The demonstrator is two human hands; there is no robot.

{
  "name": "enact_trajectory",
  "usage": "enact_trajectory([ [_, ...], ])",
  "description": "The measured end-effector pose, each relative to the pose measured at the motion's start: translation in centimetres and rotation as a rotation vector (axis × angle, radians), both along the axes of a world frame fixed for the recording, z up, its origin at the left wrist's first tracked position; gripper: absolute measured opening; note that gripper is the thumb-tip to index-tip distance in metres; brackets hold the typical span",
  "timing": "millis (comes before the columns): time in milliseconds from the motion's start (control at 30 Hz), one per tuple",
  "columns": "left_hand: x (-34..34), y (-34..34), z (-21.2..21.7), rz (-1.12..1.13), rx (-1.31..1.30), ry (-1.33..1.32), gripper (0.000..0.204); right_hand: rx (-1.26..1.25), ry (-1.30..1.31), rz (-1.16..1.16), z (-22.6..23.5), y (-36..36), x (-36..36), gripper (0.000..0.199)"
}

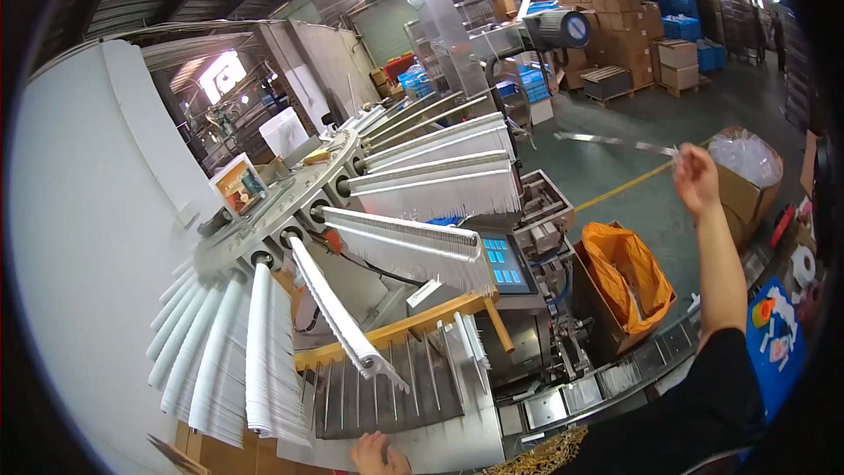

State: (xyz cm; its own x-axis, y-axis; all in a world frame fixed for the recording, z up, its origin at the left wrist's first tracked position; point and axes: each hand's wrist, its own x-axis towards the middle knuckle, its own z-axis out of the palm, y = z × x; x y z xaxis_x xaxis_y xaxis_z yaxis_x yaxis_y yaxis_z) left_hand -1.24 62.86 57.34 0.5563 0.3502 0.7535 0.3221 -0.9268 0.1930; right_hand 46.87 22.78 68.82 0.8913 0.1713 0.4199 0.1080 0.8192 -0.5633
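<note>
Holding: the right hand [696, 178], raised at about 2 o'clock in the view, pinches one end of a thin metal strip [614, 142] between closed fingers.
Strip axis: its long axis runs nearly level, the free end pointing toward 9 o'clock and tilted slightly up, away from the hand; it hangs in the air above the green floor [651, 202].
Left hand: the left hand [378, 456] sits at 6 o'clock on the lower edge of the steel surface [457, 440], fingers curled; mostly cut off by the frame, so I cannot tell whether it grips anything.
Machine: a round carousel [272, 211] at 10 o'clock carries rods fanning outward, each hung with a white comb-like fringe [440, 189].
Rack: a slotted metal rack [387, 387] lies just above the left hand, at about 6 o'clock.
Screen: a small blue touch panel [501, 262] sits near the centre.
Boxes: an orange-lined carton [626, 286] stands at 4 o'clock below the right forearm; a carton with clear plastic [747, 167] is just beside the right hand at 3 o'clock.
</note>
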Motion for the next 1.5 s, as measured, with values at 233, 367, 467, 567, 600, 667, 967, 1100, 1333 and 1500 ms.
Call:
enact_trajectory([
  [233, -0.8, 0.3, -0.1, -0.029, -0.021, 0.011, 0.017, 0.031, 0.253, 0.082, -12.3, -1.0, -9.0, 0.019],
  [367, -0.6, 0.5, -0.4, -0.070, -0.017, 0.009, 0.015, 0.054, 0.186, 0.292, -13.3, 1.2, -14.2, 0.017],
  [467, -0.6, 1.3, -1.3, -0.121, -0.009, 0.025, 0.010, -0.084, 0.149, 0.428, -12.4, 3.8, -17.5, 0.015],
  [567, -2.1, 2.5, -2.6, -0.148, 0.029, 0.136, 0.013, -0.119, 0.118, 0.734, -11.1, 8.3, -21.0, 0.014],
  [600, -2.8, 3.0, -2.6, -0.179, -0.356, 0.160, 0.019, -0.173, 0.061, 0.838, -11.3, 10.3, -21.9, 0.014],
  [667, -2.4, 1.3, 2.0, -0.256, -1.425, 0.164, 0.034, -0.226, -0.087, 0.947, -10.1, 14.2, -24.7, 0.015],
  [967, -0.6, -3.1, 6.0, -1.278, -2.129, 1.163, 0.045, -0.602, -0.215, 0.765, -6.5, 15.4, -35.4, 0.021],
  [1100, 0.6, -3.8, 4.8, -1.059, -1.617, 1.110, 0.009, -0.804, -0.096, 0.032, -8.3, 14.8, -40.6, 0.028],
  [1333, 2.3, -9.3, 3.5, -1.247, -1.781, 0.331, 0.016, -1.145, -0.724, -0.780, -12.5, 16.9, -52.0, 0.044],
  [1500, 1.1, -10.0, 4.5, -1.368, -1.709, 0.512, 0.020, -1.073, -0.732, -0.901, -10.4, 16.8, -53.6, 0.033],
])
